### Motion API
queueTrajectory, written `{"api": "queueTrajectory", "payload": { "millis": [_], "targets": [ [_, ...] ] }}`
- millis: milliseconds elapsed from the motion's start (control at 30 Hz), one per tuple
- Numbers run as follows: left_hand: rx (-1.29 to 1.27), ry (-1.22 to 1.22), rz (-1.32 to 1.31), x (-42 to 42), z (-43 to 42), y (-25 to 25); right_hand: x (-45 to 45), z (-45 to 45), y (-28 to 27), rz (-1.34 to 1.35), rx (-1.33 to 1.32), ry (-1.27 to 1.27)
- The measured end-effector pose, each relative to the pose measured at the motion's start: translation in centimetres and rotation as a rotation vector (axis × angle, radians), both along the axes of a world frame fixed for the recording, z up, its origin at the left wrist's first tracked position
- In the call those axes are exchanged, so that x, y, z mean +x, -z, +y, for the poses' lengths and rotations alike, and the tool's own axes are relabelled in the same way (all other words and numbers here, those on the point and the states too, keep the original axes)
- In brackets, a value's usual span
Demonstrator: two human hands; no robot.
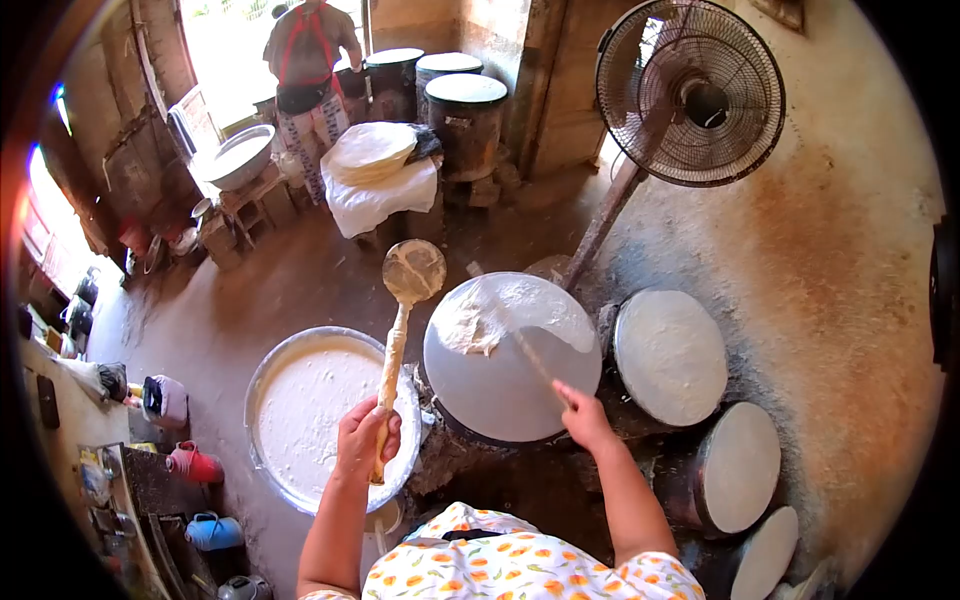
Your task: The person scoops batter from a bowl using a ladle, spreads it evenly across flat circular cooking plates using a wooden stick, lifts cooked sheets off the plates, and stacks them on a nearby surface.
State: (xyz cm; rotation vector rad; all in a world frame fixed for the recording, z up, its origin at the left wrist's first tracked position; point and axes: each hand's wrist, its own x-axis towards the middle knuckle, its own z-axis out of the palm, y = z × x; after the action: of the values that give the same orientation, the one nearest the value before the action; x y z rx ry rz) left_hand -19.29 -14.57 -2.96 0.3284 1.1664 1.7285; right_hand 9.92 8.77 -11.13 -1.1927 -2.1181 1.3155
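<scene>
My left hand (pixel 368 438) is wrapped round the batter-caked handle of a ladle (pixel 414 271), whose round bowl points up and away from me. Closed on a thin wooden spreader (pixel 538 365), my right hand (pixel 586 414) reaches over a round, flat griddle (pixel 505 405). The spreader slants across the plate and looks blurred near its far end. White batter (pixel 472 322) lies in a thick patch at the far left of the griddle, with a thinner layer along the far side. Below and left of the ladle stands a wide tub (pixel 251 415) of white batter.
Several more round griddles (pixel 670 357) curve along my right side. A pedestal fan (pixel 692 95) stands beyond. Ahead, a stack of flatbreads (pixel 370 152) rests on a cloth-covered stand, near a person (pixel 308 60) by drums. Coloured jugs (pixel 213 532) stand at the left.
</scene>
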Motion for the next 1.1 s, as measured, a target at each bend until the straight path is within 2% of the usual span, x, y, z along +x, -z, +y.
{"api": "queueTrajectory", "payload": {
  "millis": [67, 133, 167, 233, 267, 367, 433, 500, 567, 633, 700, 767, 800, 867, 900, 967, 1100],
  "targets": [
    [-0.001, -0.024, -0.012, 1.0, -0.1, -0.3, -1.3, 1.8, -0.3, 0.082, 0.025, 0.009],
    [-0.001, -0.051, -0.039, 1.4, -0.5, -0.5, -1.8, 1.9, -1.2, -0.026, -0.222, -0.202],
    [-0.004, -0.058, -0.034, 1.6, -1.0, -0.6, -1.0, 1.4, -2.3, -0.022, -0.225, -0.209],
    [-0.040, -0.103, -0.011, 1.9, -2.2, -1.2, 1.7, 0.5, -5.2, -0.274, -0.426, -0.284],
    [-0.040, -0.109, -0.002, 2.1, -2.7, -1.4, 3.1, 0.8, -5.0, -0.274, -0.428, -0.296],
    [-0.050, -0.106, 0.036, 2.8, -3.2, -0.9, 5.4, 1.7, -2.8, -0.218, -0.416, -0.218],
    [-0.043, -0.123, 0.026, 3.8, -2.5, -0.9, 3.2, 2.8, 0.2, 0.059, 0.017, -0.090],
    [-0.021, -0.148, -0.011, 4.9, -1.7, -1.3, 1.7, 3.3, -0.8, 0.005, 0.032, -0.119],
    [-0.023, -0.158, -0.028, 5.4, -1.9, -1.7, 1.5, 2.8, -3.0, -0.078, -0.302, -0.293],
    [-0.018, -0.169, 0.010, 5.8, -2.5, -1.7, 4.0, 3.0, -5.1, -0.169, -0.287, -0.365],
    [-0.019, -0.171, 0.027, 5.9, -2.5, -1.8, 7.1, 3.6, -4.4, -0.213, -0.466, -0.377],
    [-0.032, -0.159, 0.050, 6.4, -2.9, -1.8, 6.9, 4.3, -2.8, -0.222, -0.455, -0.340],
    [-0.038, -0.165, 0.054, 6.7, -2.6, -1.7, 5.8, 4.9, 0.1, -0.097, -0.206, -0.285],
    [-0.031, -0.173, 0.046, 7.4, -1.7, -1.7, 3.3, 4.9, 1.0, 0.050, 0.050, -0.219],
    [-0.022, -0.177, 0.035, 7.8, -1.3, -1.9, 2.7, 4.7, -0.5, 0.054, 0.045, -0.222],
    [-0.028, -0.183, 0.025, 8.2, -1.4, -2.3, 2.8, 3.7, -4.7, -0.209, -0.267, -0.357],
    [-0.060, -0.212, 0.043, 8.9, -3.4, -2.4, 9.4, 4.2, -6.9, -0.312, -0.454, -0.389]
  ]
}}
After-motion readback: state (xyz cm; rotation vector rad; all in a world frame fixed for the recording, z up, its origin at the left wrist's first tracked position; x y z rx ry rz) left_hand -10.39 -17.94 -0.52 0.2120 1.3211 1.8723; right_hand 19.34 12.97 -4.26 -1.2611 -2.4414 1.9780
